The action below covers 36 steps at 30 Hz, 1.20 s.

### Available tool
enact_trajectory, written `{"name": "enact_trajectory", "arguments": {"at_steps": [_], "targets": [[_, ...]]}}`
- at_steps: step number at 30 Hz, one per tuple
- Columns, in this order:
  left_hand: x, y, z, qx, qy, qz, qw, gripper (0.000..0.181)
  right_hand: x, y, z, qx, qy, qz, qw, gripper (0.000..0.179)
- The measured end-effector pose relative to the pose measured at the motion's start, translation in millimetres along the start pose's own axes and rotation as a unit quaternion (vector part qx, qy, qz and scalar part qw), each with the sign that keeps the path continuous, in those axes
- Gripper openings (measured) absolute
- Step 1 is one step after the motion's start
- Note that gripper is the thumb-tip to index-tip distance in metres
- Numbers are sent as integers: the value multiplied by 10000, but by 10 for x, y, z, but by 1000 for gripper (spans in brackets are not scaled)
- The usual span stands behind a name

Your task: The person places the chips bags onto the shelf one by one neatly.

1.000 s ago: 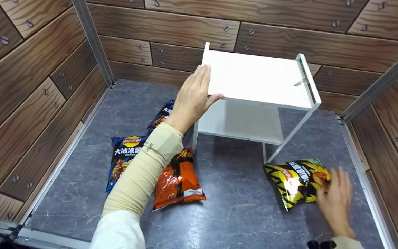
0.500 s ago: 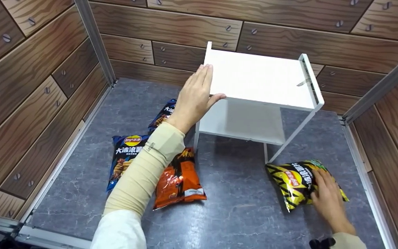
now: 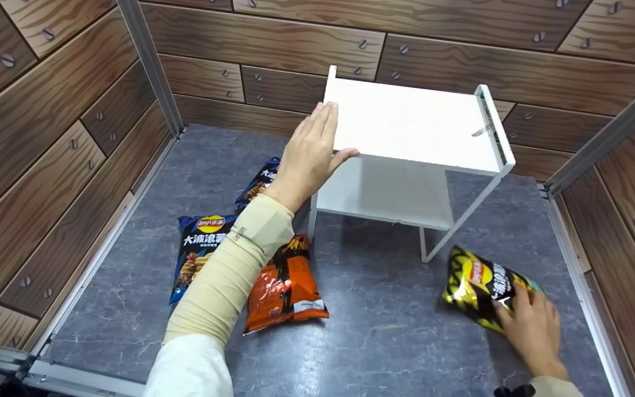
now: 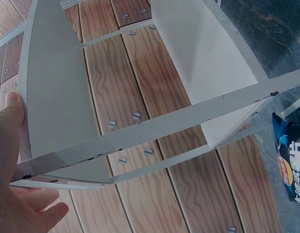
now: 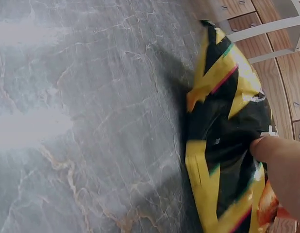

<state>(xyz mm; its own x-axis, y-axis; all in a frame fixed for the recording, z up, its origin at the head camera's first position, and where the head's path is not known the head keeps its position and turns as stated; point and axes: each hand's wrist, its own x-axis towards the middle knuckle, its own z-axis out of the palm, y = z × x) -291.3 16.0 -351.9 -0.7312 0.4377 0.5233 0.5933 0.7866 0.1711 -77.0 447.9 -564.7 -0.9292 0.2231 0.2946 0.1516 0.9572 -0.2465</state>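
My left hand (image 3: 309, 149) rests on the left edge of a white two-tier shelf (image 3: 405, 124), fingers straight, thumb spread along its front edge. In the left wrist view the hand straddles the corner of the shelf's white frame (image 4: 155, 121). At the lower right, my right hand (image 3: 535, 328) grips the right end of a yellow-and-black chip bag (image 3: 480, 286). The bag is tilted, its left end raised near the shelf's right front leg. In the right wrist view the thumb (image 5: 278, 148) presses into the crinkled chip bag (image 5: 223, 131), above its shadow.
An orange chip bag (image 3: 290, 286) lies by the shelf's left front leg. Two blue chip bags (image 3: 199, 242) lie left of it, partly hidden by my left arm. Wood-patterned walls (image 3: 268, 36) and metal rails (image 3: 587, 298) enclose the grey floor (image 3: 372, 336).
My right hand has come onto the yellow-and-black chip bag and gripped it. The bag has turned and shifted right, away from the shelf leg. My left hand stays on the shelf.
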Motion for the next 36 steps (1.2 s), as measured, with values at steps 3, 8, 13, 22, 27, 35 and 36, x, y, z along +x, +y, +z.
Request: {"name": "enact_trajectory", "arguments": {"at_steps": [3,8,13,22,27,35,36], "targets": [[-3,-5,1,3,32,14,10000,87,-10,-16,-16,-150,-113,372,9991,53],[-7,-6,5,35,82,59,9999,87,18,-46,-69,-295,-785,975,9917,57],[-6,-7,5,35,85,48,9999,86,76,-77,-123,-209,-1436,1467,9785,65],[-9,-8,7,28,57,29,10000,86,121,-161,-152,254,-1546,1471,9766,48],[-14,-12,15,17,98,20,9999,86,99,-205,-134,731,-1029,1054,9864,27],[-10,-7,13,38,70,14,10000,86,8,-238,-125,932,-189,501,9942,38],[-9,-6,13,41,78,14,10000,86,-6,-231,-106,998,-91,275,9946,44]]}}
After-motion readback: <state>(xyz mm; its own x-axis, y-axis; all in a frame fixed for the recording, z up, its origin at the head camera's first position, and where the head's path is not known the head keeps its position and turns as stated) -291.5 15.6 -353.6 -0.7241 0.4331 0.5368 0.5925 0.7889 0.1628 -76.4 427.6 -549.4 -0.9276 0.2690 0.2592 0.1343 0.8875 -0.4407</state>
